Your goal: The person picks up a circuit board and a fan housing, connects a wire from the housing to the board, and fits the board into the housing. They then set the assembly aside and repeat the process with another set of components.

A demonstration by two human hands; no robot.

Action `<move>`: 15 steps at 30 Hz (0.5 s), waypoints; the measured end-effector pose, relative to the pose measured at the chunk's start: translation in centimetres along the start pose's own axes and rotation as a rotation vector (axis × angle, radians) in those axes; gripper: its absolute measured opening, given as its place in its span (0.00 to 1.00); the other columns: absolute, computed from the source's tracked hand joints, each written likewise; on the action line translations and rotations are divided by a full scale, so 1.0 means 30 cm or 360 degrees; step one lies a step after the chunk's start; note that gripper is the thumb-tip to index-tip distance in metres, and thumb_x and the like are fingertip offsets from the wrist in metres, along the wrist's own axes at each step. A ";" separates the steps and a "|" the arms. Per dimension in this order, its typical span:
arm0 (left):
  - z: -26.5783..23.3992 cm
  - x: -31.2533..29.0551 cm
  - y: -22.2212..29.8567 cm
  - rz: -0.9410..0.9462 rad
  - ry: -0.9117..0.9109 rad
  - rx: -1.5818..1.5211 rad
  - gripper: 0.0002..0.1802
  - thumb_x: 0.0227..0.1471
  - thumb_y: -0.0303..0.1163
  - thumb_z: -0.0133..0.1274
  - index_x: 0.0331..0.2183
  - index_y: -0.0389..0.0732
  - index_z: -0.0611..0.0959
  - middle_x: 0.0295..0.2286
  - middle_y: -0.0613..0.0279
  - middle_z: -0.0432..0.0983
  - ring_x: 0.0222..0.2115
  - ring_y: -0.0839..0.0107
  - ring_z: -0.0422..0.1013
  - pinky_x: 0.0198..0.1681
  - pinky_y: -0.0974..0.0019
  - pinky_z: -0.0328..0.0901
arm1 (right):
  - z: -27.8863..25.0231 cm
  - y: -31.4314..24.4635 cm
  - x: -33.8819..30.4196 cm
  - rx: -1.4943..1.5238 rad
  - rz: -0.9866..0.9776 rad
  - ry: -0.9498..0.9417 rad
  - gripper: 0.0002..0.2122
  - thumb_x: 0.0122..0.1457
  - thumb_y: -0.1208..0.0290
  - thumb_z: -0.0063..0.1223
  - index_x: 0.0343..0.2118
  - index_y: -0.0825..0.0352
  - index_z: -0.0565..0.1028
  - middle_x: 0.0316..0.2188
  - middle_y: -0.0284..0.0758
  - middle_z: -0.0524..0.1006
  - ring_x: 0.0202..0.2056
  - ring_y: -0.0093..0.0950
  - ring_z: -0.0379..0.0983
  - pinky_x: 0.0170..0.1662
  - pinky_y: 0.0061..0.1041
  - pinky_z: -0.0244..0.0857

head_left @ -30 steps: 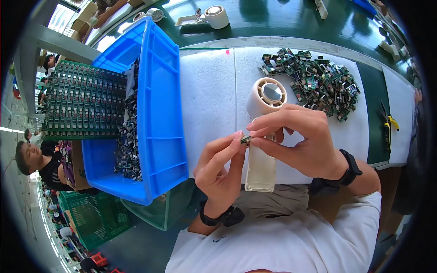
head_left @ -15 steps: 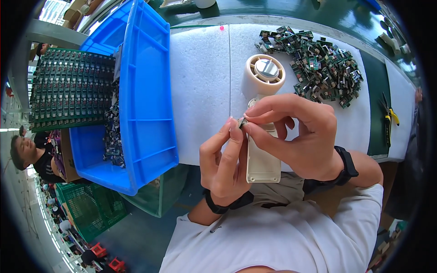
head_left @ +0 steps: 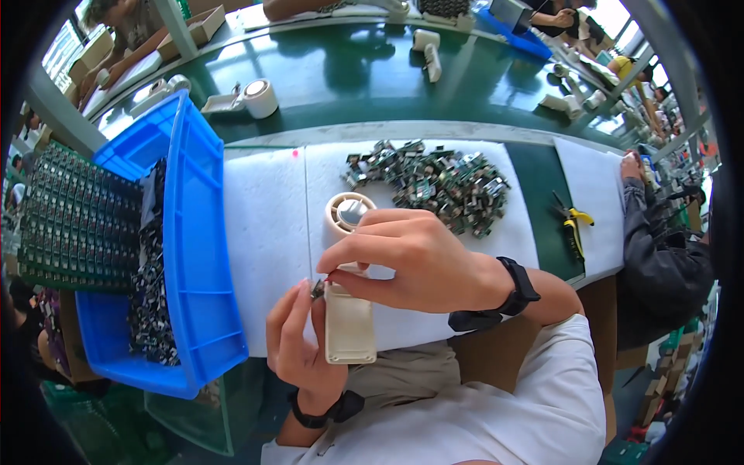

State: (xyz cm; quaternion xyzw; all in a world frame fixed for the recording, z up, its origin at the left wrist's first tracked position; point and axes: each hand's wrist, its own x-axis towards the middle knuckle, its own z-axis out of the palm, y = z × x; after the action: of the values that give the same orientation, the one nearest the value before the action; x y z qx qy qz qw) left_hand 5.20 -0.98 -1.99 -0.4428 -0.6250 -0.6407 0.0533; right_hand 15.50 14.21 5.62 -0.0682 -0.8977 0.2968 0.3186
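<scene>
Between the fingertips of my left hand [head_left: 298,341] is a small circuit board [head_left: 317,291], pinched at the upper left corner of an opened cream handle shell. My right hand [head_left: 415,260] reaches over the shell, thumb and forefinger closed beside the board. A speck of red shows at those fingertips; what they grip is too small to make out. The handle shell [head_left: 350,329] lies hollow side up below my right hand. Just beyond it stands the round cream fan head [head_left: 338,221] with a silver centre, partly covered by my right hand, which also hides where shell and head meet.
A heap of small circuit boards [head_left: 446,186] lies on the white foam sheet [head_left: 267,232]. Left stands a blue crate [head_left: 205,256] with boards and large green panels [head_left: 77,217]. Yellow-black pliers [head_left: 572,225] lie right. Fan parts [head_left: 260,98] sit on the green bench; a co-worker's sleeve [head_left: 639,225] is far right.
The view has tilted up and shifted right, showing more of the green bench and people. My right fingers have drawn slightly apart from the left ones; the board stays in my left hand.
</scene>
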 end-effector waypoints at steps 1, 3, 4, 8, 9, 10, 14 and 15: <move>0.004 0.002 0.009 -0.0073 0.0037 -0.0092 0.20 0.50 0.16 0.60 0.47 0.32 0.82 0.42 0.45 0.78 0.39 0.57 0.77 0.40 0.63 0.72 | -0.011 -0.007 0.011 -0.0012 -0.0063 -0.0013 0.11 0.51 0.77 0.66 0.38 0.63 0.81 0.27 0.29 0.80 0.29 0.19 0.75 0.31 0.21 0.69; 0.006 0.017 0.014 -0.0139 0.0076 -0.0208 0.21 0.50 0.17 0.59 0.48 0.32 0.80 0.43 0.45 0.78 0.40 0.56 0.77 0.41 0.62 0.72 | -0.055 -0.009 0.065 -0.0054 -0.0026 0.0007 0.11 0.51 0.77 0.66 0.39 0.64 0.81 0.27 0.29 0.80 0.29 0.19 0.75 0.31 0.21 0.69; -0.003 0.026 0.008 -0.0093 -0.0065 -0.0109 0.22 0.51 0.18 0.59 0.49 0.33 0.79 0.44 0.45 0.77 0.41 0.54 0.76 0.43 0.60 0.72 | -0.083 -0.002 0.104 -0.0048 0.0016 0.0027 0.12 0.51 0.77 0.66 0.39 0.64 0.81 0.28 0.29 0.80 0.29 0.18 0.75 0.31 0.21 0.69; 0.031 0.069 0.028 -0.0003 -0.0554 0.0055 0.24 0.52 0.22 0.59 0.51 0.34 0.77 0.48 0.45 0.73 0.45 0.50 0.73 0.49 0.56 0.69 | -0.227 0.143 0.174 -0.0012 0.0304 0.0215 0.12 0.53 0.74 0.65 0.41 0.66 0.80 0.32 0.32 0.82 0.30 0.17 0.75 0.34 0.20 0.70; 0.042 0.074 0.047 -0.0002 -0.0710 0.0027 0.23 0.52 0.24 0.59 0.51 0.34 0.77 0.50 0.44 0.71 0.47 0.50 0.72 0.52 0.56 0.67 | -0.253 0.202 0.186 0.0128 0.0331 0.0281 0.12 0.55 0.70 0.65 0.42 0.66 0.80 0.32 0.32 0.84 0.27 0.19 0.75 0.33 0.21 0.70; 0.059 0.082 0.064 -0.0026 -0.0716 0.0031 0.23 0.52 0.24 0.59 0.51 0.34 0.77 0.50 0.44 0.71 0.47 0.50 0.72 0.52 0.56 0.67 | -0.307 0.253 0.201 0.0018 0.0283 0.0304 0.13 0.55 0.70 0.65 0.43 0.66 0.80 0.33 0.33 0.84 0.29 0.20 0.77 0.34 0.21 0.71; 0.151 0.070 0.121 0.0187 -0.0989 0.0221 0.24 0.53 0.25 0.59 0.52 0.36 0.77 0.53 0.44 0.68 0.55 0.46 0.65 0.59 0.49 0.61 | -0.535 0.435 0.228 -0.0171 0.0441 0.0424 0.12 0.56 0.69 0.64 0.40 0.69 0.78 0.38 0.38 0.80 0.36 0.28 0.80 0.40 0.25 0.73; 0.174 0.062 0.116 0.0198 -0.0995 0.0317 0.24 0.53 0.26 0.58 0.52 0.36 0.76 0.53 0.45 0.68 0.55 0.46 0.63 0.60 0.48 0.59 | -0.594 0.434 0.236 -0.0255 0.0699 0.0395 0.11 0.57 0.70 0.62 0.38 0.71 0.75 0.41 0.40 0.77 0.36 0.32 0.78 0.41 0.28 0.73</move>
State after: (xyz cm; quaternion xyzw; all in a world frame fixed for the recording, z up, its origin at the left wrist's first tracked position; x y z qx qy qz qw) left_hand 8.86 3.59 0.92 -0.6478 -0.6425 -0.4051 -0.0589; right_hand 19.98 35.73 12.96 -0.3222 -0.8361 0.2761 0.3478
